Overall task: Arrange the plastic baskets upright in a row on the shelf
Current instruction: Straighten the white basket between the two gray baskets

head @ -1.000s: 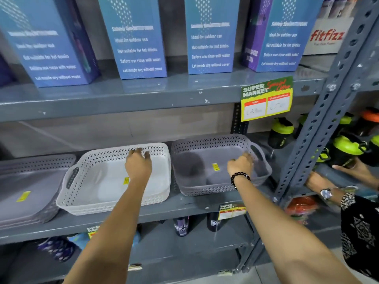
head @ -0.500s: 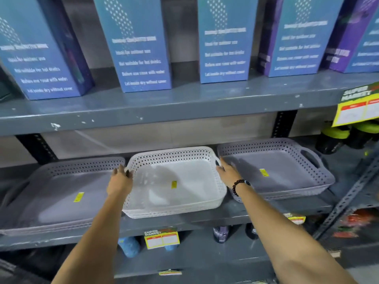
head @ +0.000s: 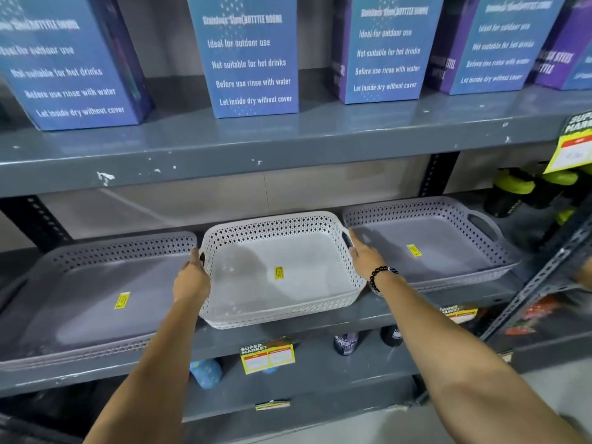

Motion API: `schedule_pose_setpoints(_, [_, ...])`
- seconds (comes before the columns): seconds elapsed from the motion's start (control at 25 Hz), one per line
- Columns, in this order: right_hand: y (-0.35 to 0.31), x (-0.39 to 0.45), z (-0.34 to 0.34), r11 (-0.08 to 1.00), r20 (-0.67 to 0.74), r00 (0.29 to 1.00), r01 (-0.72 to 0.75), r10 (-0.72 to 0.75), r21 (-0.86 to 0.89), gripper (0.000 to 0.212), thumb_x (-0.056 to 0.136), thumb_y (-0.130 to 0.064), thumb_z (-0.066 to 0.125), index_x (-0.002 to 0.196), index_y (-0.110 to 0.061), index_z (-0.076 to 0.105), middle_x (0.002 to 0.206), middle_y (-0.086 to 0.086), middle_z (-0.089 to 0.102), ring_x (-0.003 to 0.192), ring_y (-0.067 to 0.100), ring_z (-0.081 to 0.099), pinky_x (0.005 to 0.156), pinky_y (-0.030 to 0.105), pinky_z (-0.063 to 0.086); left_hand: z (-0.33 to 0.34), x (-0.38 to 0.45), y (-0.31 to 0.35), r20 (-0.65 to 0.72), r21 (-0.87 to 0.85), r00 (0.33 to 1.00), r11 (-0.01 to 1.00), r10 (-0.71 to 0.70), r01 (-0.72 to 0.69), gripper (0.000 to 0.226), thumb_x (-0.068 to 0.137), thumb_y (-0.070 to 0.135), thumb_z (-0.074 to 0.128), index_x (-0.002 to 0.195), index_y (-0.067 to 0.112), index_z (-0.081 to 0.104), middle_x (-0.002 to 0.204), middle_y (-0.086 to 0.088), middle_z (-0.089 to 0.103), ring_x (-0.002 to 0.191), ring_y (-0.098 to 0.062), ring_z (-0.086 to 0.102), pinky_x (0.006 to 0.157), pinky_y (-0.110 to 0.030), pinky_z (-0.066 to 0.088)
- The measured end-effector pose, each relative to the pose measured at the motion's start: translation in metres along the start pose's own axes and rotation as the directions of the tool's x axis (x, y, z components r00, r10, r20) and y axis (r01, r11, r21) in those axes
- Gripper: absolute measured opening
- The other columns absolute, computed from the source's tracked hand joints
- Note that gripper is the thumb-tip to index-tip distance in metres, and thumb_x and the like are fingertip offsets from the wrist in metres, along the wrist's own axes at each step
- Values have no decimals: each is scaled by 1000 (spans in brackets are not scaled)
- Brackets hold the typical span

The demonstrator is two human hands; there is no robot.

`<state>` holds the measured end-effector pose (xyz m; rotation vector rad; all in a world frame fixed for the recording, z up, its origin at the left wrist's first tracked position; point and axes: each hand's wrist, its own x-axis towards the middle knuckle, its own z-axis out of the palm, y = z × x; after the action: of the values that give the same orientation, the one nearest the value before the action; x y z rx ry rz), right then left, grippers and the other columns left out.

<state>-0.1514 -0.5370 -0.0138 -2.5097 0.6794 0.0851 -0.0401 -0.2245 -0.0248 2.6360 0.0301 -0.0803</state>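
— What is the person wearing on the arms?

— No sleeves show; both forearms are bare from the lower edge of the view up to the hands.

— Anything on the left hand [head: 191,281]?

— No ring, watch or band that I can see.

— And the right hand [head: 363,258]?

— A bracelet [head: 381,275] of round, glossy black beads sits at the wrist, a single strand, with one paler bead or charm among them.

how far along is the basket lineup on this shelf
Mostly done: three stacks sit open side up in a row, the left grey basket and right grey basket untouched. In hand: the left hand and right hand grip the white basket by its ends. Left: squaring it.
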Motion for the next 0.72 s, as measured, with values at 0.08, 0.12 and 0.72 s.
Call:
schedule_pose_setpoints(0.08, [-2, 0, 0, 1000, -14, 1000, -1, 1, -23, 58, 100, -9, 30, 152, -21, 6, 78, 17, 59, 50, 14, 35, 62, 34, 44, -1, -3, 2, 0, 3, 1000, 1000, 0, 0, 67, 92, -4, 32, 152, 21, 14, 127, -25, 57, 106, -42, 57, 80, -47, 50])
schedule_pose_setpoints(0.12, [-2, -1, 0, 999, -13, 1000, -1, 0, -41, 60, 99, -6, 30, 152, -19, 6, 74, 15, 58, 49, 10, 30, 61, 33, 45, -2, -5, 3, 0, 7, 1000, 1000, -2, 2, 68, 92, -5, 32, 152, 21, 15, 127, -24, 57, 107, -42, 57, 81, -47, 50])
schedule_pose_setpoints(0.72, [8, -7, 4, 1000, -29, 999, 18, -18, -16, 65, 92, -3, 36, 151, -18, 13, 96, 18, 62, 69, 25, 45, 51, 19, 19, -1, -27, 10, -12, -38, 999, 999, -36, 35, 66, 93, -7, 27, 152, 21, 16, 132, -26, 54, 111, -44, 56, 89, -50, 49])
